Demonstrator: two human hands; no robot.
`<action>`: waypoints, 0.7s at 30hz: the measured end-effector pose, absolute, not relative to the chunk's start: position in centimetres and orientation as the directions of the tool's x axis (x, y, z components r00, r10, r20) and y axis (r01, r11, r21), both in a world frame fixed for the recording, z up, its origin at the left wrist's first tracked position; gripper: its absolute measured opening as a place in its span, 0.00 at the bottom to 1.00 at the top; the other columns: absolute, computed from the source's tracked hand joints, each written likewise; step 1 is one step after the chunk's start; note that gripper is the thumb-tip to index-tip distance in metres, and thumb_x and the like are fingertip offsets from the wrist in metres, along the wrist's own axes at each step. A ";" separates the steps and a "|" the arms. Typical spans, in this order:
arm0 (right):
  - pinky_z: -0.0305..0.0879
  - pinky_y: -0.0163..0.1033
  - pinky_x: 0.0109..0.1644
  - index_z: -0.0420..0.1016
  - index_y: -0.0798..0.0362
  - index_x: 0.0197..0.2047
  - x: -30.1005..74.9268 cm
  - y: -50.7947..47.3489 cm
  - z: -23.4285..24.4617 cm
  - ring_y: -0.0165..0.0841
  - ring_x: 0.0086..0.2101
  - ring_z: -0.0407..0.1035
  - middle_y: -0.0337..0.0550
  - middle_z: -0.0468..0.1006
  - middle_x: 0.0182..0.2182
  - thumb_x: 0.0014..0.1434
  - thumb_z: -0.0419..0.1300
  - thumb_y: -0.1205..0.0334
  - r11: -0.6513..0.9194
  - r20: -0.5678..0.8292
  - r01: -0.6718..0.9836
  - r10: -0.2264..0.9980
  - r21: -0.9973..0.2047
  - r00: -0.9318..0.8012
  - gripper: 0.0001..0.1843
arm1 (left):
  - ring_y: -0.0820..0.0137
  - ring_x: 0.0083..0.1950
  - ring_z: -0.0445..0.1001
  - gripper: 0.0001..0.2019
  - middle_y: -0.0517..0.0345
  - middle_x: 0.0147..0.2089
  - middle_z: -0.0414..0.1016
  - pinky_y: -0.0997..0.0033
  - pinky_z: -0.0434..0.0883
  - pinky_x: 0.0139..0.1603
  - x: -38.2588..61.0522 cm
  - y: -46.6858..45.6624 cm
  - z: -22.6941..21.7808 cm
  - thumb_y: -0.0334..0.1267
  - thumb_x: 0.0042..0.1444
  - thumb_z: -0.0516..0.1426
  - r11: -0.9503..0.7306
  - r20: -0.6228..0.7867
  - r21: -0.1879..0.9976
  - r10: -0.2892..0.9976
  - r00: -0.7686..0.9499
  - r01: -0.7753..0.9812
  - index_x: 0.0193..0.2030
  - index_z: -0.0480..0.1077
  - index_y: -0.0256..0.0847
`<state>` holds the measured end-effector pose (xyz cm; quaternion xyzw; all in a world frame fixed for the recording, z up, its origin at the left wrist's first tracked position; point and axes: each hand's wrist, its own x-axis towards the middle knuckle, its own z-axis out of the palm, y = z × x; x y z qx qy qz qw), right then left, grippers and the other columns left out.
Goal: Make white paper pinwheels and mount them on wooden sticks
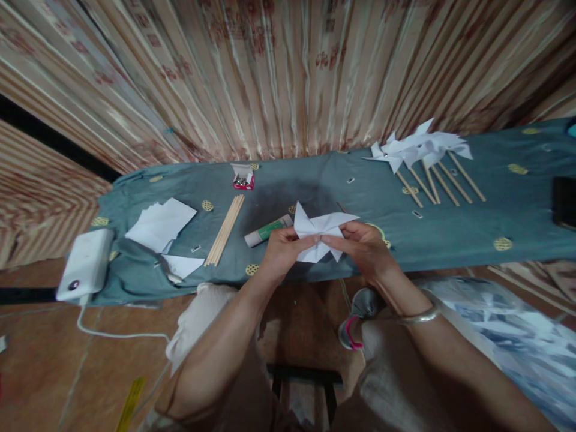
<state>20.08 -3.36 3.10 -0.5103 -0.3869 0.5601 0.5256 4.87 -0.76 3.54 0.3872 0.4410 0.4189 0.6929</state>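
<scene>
Between my two hands is a white paper pinwheel, its pointed blades spreading outward. My left hand grips its left side, the thumb pressed near the centre. On the right side my right hand pinches the paper, its thumb tip meeting the left thumb at the middle. No stick shows on this pinwheel. A glue stick with a green label lies just left of my left hand. Farther left is a bundle of wooden sticks. Behind them stands a small open red box of metal pieces, too small to name.
Several finished pinwheels on sticks lie at the back right of the cloth-covered table. White paper sheets and a white device with a cable are at the left. A dark phone-like object lies far right. Curtains hang behind.
</scene>
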 end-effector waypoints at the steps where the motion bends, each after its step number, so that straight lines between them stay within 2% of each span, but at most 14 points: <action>1: 0.72 0.42 0.40 0.80 0.51 0.28 20.1 -3.4 3.1 0.34 0.31 0.75 0.40 0.83 0.30 0.37 0.75 0.55 -0.148 -0.164 -0.186 0.984 -0.971 0.072 0.15 | 0.75 0.22 0.68 0.17 0.60 0.23 0.77 0.74 0.66 0.27 4.9 -0.8 3.6 0.45 0.26 0.73 0.345 -0.285 0.909 0.924 0.256 -0.234 0.23 0.78 0.38; 12: 0.73 0.42 0.39 0.80 0.50 0.28 19.9 -3.3 3.4 0.35 0.30 0.75 0.40 0.83 0.28 0.37 0.75 0.54 -0.173 -0.189 -0.193 0.980 -0.966 0.066 0.15 | 0.73 0.25 0.71 0.16 0.59 0.25 0.79 0.73 0.68 0.30 4.7 -0.7 3.0 0.42 0.29 0.72 0.316 -0.264 0.920 0.937 0.229 -0.231 0.26 0.79 0.37; 21: 0.73 0.42 0.41 0.82 0.50 0.30 19.6 -3.4 3.5 0.34 0.31 0.76 0.41 0.84 0.31 0.36 0.75 0.56 -0.197 -0.217 -0.234 0.974 -0.952 0.062 0.16 | 0.74 0.23 0.70 0.18 0.60 0.23 0.78 0.73 0.68 0.29 5.0 -0.7 3.4 0.44 0.25 0.73 0.316 -0.265 0.910 0.941 0.209 -0.269 0.24 0.78 0.38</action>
